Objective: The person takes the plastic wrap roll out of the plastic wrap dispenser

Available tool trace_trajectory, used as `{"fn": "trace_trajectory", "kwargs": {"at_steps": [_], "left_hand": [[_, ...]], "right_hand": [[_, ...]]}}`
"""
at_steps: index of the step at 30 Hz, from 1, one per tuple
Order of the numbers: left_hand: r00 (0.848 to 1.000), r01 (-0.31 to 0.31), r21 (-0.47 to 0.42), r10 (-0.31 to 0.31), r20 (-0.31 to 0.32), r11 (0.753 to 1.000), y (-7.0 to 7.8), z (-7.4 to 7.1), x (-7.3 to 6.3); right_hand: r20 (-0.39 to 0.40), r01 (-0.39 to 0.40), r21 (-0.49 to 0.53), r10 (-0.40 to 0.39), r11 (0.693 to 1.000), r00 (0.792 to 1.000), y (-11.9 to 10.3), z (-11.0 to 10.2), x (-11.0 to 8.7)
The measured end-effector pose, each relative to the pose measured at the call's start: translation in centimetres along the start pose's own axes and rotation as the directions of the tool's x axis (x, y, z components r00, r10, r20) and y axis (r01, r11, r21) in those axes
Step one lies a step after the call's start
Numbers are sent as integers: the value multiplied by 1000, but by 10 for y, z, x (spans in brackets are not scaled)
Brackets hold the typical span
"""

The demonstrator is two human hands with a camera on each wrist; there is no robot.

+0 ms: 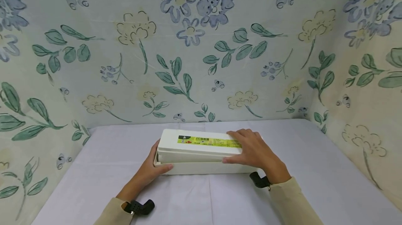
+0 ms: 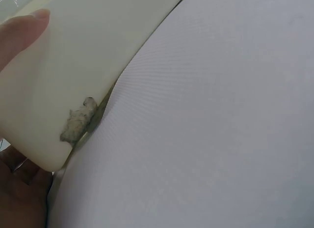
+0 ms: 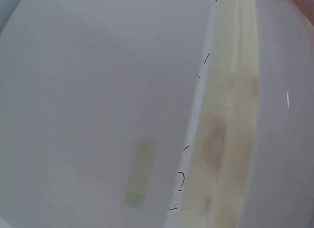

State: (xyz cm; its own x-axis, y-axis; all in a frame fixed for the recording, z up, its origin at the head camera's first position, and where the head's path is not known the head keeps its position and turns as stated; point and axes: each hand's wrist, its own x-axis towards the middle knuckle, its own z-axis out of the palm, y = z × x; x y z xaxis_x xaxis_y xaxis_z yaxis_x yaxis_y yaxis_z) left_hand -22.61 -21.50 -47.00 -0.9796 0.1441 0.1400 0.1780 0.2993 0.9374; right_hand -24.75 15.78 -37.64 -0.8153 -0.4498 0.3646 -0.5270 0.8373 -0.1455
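A long white cling film box (image 1: 191, 158) lies crosswise on the table, a yellow-green label (image 1: 207, 141) along its top. Its upper part sits slightly tilted in a longer white base (image 1: 201, 168). My left hand (image 1: 147, 169) grips the base's left end, thumb on the front wall and fingers behind the end. In the left wrist view, the thumb (image 2: 27, 34) lies on the white wall, which has a grey-brown mark (image 2: 78, 124) near its corner. My right hand (image 1: 254, 150) spans the upper part's right end, thumb in front, fingers across the top. The right wrist view shows blurred pale surfaces and a yellowish strip (image 3: 221, 129).
A white cloth (image 1: 201, 200) with a fold line covers the table. Behind and at the sides hangs a flower-patterned curtain (image 1: 194, 57). A dark wrist camera (image 1: 142, 207) sits on the left wrist and another (image 1: 260, 180) on the right.
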Motion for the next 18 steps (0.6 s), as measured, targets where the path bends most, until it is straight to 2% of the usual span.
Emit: {"fn": "trace_trajectory", "kwargs": {"at_steps": [6,14,18], "left_hand": [[999,41,20,-41,-6,999,3,0,-2],[999,40,-8,-40,2,999,3,1,-3],[999,36,4,-36,0,999,3,1,-2]], "right_hand": [[-3,-21,6,22,1000,1000,3,-5,-3],[-13,-38,0,38,999,999,6,-12,-5],[-18,-49,-8,48,999,999,8,-14,-5]]}}
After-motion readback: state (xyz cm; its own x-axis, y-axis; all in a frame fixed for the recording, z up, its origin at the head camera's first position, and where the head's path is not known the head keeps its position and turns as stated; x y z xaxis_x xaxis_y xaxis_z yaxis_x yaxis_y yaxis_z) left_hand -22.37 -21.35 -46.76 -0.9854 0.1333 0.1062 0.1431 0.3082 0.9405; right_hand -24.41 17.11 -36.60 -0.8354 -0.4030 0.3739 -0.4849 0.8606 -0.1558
